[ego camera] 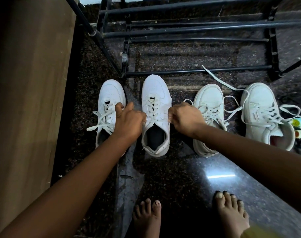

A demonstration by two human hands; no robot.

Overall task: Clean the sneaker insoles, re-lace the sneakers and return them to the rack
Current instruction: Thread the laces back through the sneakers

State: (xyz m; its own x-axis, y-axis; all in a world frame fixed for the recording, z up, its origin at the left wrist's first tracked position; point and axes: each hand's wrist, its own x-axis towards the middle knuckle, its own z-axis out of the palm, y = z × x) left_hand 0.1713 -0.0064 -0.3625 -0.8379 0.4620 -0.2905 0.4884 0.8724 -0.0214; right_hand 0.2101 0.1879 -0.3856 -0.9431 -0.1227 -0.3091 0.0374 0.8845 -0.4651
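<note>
Left hand (129,119) and right hand (185,117) each pinch the lace (154,120) on the second sneaker (155,90), the other three sneakers (208,98) look untied, none on the rack (198,29) yet.

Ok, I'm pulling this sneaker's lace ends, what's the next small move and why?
Probably cross the ends and start the knot: left hand and right hand each pinch a lace end, pulled sideways across the sneaker, whose lacing already reaches the top.

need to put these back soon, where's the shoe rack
In the head view the black shoe rack stands at the top, centre to right, just beyond the toes of the white sneakers, with a wooden panel to its left.
</note>
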